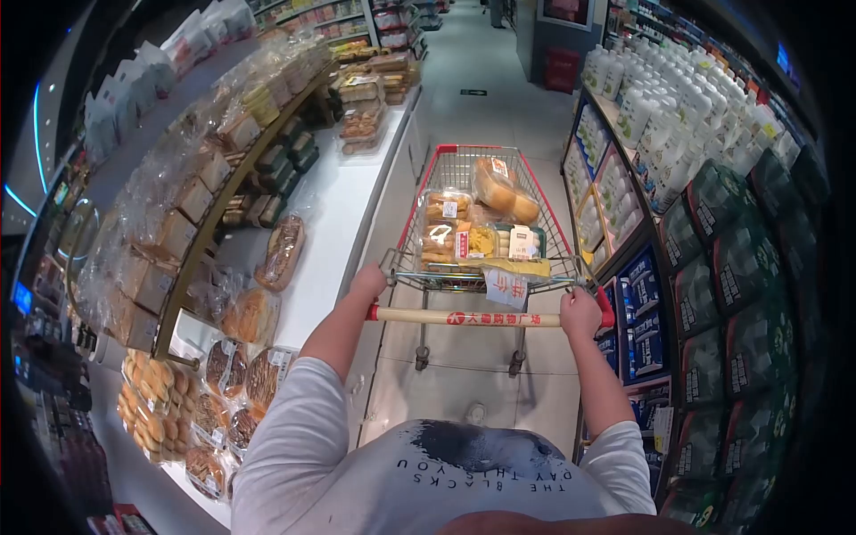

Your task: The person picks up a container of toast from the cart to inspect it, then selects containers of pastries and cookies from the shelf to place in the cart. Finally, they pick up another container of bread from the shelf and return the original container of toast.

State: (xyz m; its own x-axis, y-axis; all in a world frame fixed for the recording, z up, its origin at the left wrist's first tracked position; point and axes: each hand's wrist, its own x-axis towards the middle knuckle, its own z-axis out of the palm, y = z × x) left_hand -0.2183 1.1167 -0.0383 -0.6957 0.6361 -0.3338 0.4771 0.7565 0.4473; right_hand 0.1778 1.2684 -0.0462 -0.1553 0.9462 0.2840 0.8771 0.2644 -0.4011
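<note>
A wire shopping cart (546,192) with red edging stands in front of me, its pale handle bar (410,316) crossing below the basket. My left hand (369,280) is closed round the cart's metal frame at the left corner, just above the bar. At the right corner my right hand (580,312) is closed on the cart near the red end of the bar. Inside lie a bagged loaf (505,189), boxed pastries (448,205), a box with yellow food (480,242) and a yellow package (513,267) near the handle.
On the left runs a white counter (332,223) with packaged bread (283,251) and a curved shelf of bagged loaves. White bottles (655,116) and stacked dark green packs (753,276) line the right. A red bin (562,69) stands farther up the tiled aisle (473,67).
</note>
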